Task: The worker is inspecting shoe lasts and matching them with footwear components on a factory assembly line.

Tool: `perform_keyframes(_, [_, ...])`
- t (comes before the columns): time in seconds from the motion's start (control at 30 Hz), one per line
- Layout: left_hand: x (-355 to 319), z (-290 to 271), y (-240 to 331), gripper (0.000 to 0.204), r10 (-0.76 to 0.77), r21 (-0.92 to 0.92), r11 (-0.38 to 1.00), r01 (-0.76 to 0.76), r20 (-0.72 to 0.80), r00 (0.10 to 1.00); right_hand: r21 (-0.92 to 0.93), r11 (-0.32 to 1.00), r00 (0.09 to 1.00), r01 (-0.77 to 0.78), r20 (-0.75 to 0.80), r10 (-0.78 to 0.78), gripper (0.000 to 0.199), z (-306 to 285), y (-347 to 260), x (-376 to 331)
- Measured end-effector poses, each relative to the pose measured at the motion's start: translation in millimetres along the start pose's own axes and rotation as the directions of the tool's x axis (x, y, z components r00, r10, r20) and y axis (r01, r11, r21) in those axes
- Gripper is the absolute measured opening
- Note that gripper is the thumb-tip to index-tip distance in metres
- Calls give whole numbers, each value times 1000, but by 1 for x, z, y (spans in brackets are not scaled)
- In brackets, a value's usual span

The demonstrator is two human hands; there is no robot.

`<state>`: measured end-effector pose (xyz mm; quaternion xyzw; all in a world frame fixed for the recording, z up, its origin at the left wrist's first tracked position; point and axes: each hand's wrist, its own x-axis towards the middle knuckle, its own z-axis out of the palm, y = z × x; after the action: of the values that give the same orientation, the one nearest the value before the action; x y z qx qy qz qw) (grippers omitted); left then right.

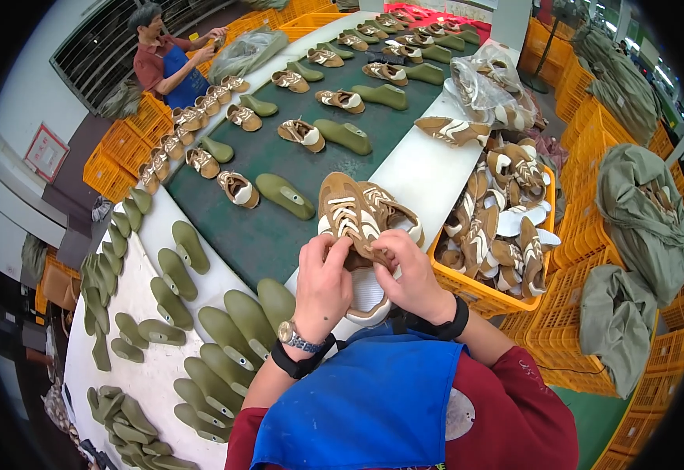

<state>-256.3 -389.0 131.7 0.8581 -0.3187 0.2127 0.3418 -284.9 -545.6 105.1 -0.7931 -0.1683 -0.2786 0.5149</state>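
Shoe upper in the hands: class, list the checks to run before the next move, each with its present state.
1. Both hands grip the upper: left hand, right hand - ok.
2. White insole side faces the person - ok.
3. Second upper lies just behind - ok.
4. Green lasts near the left hand - ok.
5. Orange crate holds more uppers - ok.
6. Stitching sound - cannot tell.
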Motion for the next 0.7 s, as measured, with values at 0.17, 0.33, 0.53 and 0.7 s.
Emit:
perform_keyframes(0.17, [-4,-1,4,36,11,44,999,-15,75,997,44,998,994,-36,-102,40,39,5,5,-6])
perform_keyframes(0.33, [-9,-2,-3,22,90,-196,979,-52,187,978,199,975,977,-95,-169,129,33,6,29,-12])
perform_keyframes(0.53, [-27,-16,-21,21,-53,-239,962,132,311,949,176,965,978,-192,-45,203,26,15,33,-14])
perform_keyframes(0.7, [-15,-5,-3,62,-17,171,984,-41,321,947,104,993,996,-58,68,51,29,14,10,-10])
